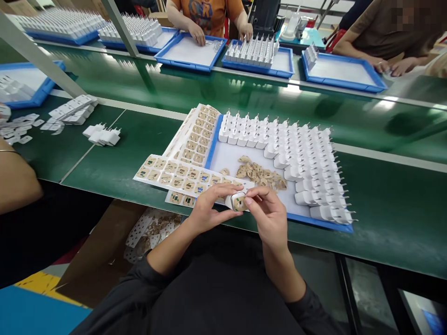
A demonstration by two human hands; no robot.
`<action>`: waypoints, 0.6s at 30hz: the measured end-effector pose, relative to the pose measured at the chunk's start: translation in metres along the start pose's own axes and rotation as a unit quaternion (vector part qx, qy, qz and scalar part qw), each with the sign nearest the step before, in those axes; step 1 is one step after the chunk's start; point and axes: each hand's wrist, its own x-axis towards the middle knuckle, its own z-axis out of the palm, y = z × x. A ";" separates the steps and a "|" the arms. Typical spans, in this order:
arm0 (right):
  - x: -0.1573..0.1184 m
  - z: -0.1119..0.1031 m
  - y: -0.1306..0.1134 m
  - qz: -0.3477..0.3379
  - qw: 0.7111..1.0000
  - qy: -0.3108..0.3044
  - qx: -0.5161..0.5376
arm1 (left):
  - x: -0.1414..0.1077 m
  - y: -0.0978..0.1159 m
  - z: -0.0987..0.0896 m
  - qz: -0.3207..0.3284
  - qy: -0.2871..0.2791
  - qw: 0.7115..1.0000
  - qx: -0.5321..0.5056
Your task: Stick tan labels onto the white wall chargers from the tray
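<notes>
The left hand (210, 208) is grasping a white adapter (228, 201), apparently steadying it for the right hand (270, 215) alongside, which is pinching a tan label (239, 203)

1. The head-worn camera faces forward and down — above the wearer's black-clad torso (209, 288).
2. Left hand (208, 209) and right hand (272, 216) sit near, below centre.
3. Its wide view crosses the green worktop (391, 200) — reaching far-side blue trays (190, 50).

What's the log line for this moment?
Left grip: charger held | right grip: at its label | tray: chargers, tan pieces
</notes>
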 end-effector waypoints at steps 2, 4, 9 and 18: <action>0.000 0.001 0.000 -0.005 1.000 0.003 -0.005 | 0.000 0.000 0.000 -0.010 -0.001 1.000 -0.006; 0.000 0.000 0.001 -0.009 1.000 0.010 -0.005 | -0.001 0.000 0.000 -0.023 0.000 1.000 -0.013; 0.000 -0.002 0.001 -0.002 0.999 0.021 0.029 | -0.004 -0.002 0.001 -0.041 0.004 0.999 -0.029; 0.001 0.000 0.000 0.004 1.000 0.008 0.023 | -0.005 -0.002 0.000 -0.042 0.002 0.999 -0.023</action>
